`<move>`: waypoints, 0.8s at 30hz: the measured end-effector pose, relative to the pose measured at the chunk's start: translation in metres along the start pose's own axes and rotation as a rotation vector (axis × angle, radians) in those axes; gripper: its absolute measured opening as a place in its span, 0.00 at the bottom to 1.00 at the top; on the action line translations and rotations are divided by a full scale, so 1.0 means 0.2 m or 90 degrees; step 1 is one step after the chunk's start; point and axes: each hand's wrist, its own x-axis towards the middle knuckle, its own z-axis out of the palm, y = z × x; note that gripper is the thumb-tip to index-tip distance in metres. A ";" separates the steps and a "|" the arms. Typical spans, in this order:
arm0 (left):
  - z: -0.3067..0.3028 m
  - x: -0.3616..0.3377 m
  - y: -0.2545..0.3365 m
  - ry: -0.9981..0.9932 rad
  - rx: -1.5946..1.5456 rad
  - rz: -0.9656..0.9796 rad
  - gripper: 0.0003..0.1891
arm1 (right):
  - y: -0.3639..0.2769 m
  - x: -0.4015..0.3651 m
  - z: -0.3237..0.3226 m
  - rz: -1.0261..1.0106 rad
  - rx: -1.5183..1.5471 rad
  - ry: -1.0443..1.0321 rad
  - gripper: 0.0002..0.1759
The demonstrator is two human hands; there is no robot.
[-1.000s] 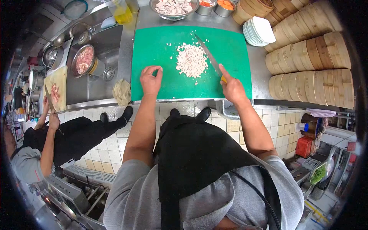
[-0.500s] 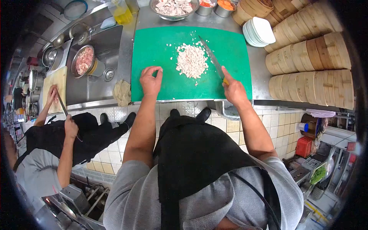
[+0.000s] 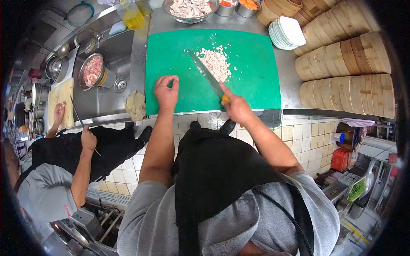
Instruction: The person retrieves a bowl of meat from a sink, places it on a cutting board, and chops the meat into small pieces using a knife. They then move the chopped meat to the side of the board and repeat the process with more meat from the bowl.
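My right hand (image 3: 238, 109) grips the yellow handle of a kitchen knife (image 3: 208, 77), its index finger stretched along the blade's back. The long blade slants up and left over the green cutting board (image 3: 252, 64), along the left edge of a pile of finely chopped pale meat (image 3: 218, 64). Bits of meat cling to the blade. Left of the pile, my left hand (image 3: 166, 90) rests on the board with its fingers loosely curled, apart from knife and meat. Nothing shows in that hand.
Bamboo steamers (image 3: 346, 96) and stacked white plates (image 3: 287, 33) stand right of the board. A bowl of sliced meat (image 3: 190, 9) sits behind it. To the left lies a sink (image 3: 114, 55) with a bowl of raw meat (image 3: 92, 72). A co-worker (image 3: 51, 183) holds a knife there.
My right hand and the knife have swung left, from the pile's right side to its left. The pile's left side is pushed inward. My left hand stays put. The co-worker's hands have moved apart.
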 end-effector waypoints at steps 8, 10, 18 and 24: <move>0.00 0.00 0.00 -0.008 0.008 0.011 0.05 | 0.19 0.00 -0.12 0.040 -0.008 0.153 0.43; 0.00 0.00 0.00 -0.006 0.014 0.025 0.05 | 0.14 -0.03 -0.15 0.023 -0.025 0.173 0.43; 0.00 0.01 0.00 -0.016 0.035 0.072 0.05 | -0.13 0.14 0.08 -0.021 0.033 0.012 0.43; 0.00 0.00 0.01 -0.020 0.033 0.059 0.05 | 0.19 0.10 -0.06 0.010 0.073 0.159 0.43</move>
